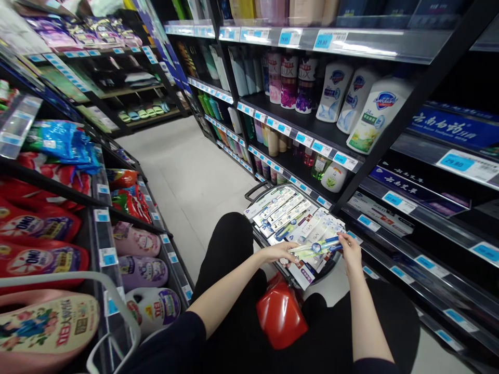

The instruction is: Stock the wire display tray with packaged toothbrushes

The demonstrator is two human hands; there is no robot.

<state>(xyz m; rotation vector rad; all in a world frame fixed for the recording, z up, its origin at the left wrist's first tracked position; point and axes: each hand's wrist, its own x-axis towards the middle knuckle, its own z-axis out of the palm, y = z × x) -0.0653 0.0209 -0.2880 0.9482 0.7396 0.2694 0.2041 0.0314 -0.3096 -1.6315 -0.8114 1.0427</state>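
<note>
Both hands hold a toothbrush pack (317,247), clear with green and blue print, level above a pile of others. My left hand (284,253) has its fingers closed on the pack's left end. At the blue right end, my right hand (350,250) pinches the edge between thumb and fingers. Several toothbrush packs (286,208) lie spread in a dark shopping basket (255,193) in front of my knees, some in rows and some overlapping. The pack and my hands cover part of the pile.
Shelves with price tags rise on the right, holding body wash bottles (380,111) and toothpaste boxes (456,127). Detergent bottles (39,259) line the left shelf. A glossy red object (281,314) sits between my legs. Pale floor (183,166) runs along the aisle.
</note>
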